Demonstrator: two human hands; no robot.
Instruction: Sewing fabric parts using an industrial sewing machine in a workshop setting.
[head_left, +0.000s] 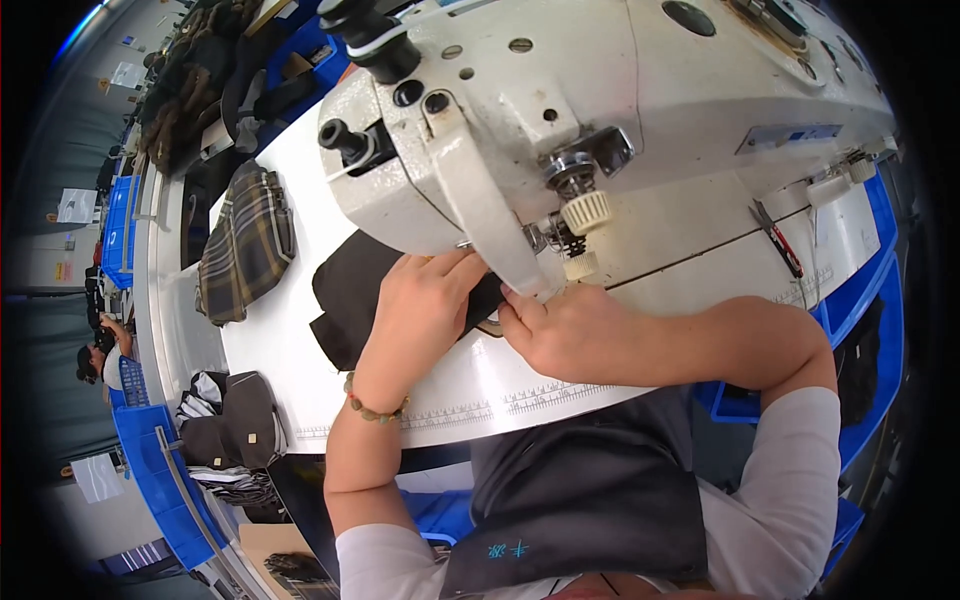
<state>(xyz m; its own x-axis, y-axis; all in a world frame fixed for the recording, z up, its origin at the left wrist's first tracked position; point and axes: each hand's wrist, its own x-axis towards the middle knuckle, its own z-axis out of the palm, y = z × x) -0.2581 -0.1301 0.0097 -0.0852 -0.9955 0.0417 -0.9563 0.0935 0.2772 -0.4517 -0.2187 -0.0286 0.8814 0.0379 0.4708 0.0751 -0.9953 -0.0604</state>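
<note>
A piece of black fabric [352,285] lies on the white sewing table under the head of a white sewing machine [490,185]. My left hand [428,300], a beaded bracelet on its wrist, presses on the fabric with its fingers bent and close together, gripping it just left of the needle area. From the other side my right hand [570,332] pinches the fabric's right edge between thumb and fingers. The machine's head hides the needle and some of my fingertips. Below the fabric, part of a metal plate shows between my hands.
Folded plaid fabric pieces [250,245] lie on the table's left. Stacked dark pieces [235,425] sit at its near left corner. Thread snips with red handles [780,240] rest at the right. Blue bins [165,480] stand around the table. Another person [112,360] is at the far left.
</note>
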